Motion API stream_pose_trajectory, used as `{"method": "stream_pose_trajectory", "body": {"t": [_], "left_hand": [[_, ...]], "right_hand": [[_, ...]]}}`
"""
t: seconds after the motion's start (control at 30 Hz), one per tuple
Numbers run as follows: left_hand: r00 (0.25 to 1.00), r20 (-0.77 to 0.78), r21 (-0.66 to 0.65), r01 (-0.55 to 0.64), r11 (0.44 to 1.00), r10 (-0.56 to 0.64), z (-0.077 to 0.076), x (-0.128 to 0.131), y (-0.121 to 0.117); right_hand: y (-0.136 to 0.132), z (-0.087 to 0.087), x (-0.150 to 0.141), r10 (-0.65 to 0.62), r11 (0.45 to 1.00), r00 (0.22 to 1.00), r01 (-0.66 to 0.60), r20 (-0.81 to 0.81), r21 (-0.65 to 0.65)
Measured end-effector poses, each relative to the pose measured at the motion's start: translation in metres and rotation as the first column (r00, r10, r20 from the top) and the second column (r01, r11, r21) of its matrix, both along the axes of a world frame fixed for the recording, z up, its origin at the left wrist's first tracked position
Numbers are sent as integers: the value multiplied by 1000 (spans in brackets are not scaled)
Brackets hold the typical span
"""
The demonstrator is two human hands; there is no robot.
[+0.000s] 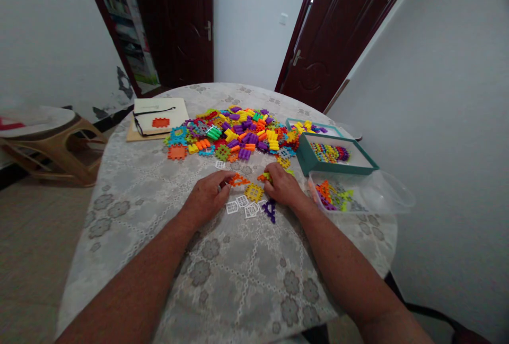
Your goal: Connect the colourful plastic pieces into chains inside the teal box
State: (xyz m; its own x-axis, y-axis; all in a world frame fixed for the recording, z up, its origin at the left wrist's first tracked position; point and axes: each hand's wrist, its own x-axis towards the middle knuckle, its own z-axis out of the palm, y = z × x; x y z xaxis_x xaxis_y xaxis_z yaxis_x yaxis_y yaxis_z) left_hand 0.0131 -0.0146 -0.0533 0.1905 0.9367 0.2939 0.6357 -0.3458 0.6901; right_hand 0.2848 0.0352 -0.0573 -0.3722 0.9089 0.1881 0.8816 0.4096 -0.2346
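Note:
My left hand is closed at the fingertips on an orange triangular building piece. My right hand bends over yellow-green and orange building pieces, its fingers closed around them and partly hiding them. Between the hands lies a yellow square building piece with notched edges. Several white window-frame pieces are on the tablecloth just in front of it. A purple triangular piece lies below my right hand.
A big heap of coloured building pieces covers the back middle. At left, glasses and an orange square rest on a book. To the right stand a green box of beads and a clear plastic container.

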Motion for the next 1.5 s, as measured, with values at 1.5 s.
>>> {"method": "stream_pose_trajectory", "body": {"t": [1.5], "left_hand": [[957, -84, -57, 273, 960, -277, 3, 5, -6]], "right_hand": [[-35, 84, 147, -736, 673, 665, 740, 132, 24]]}}
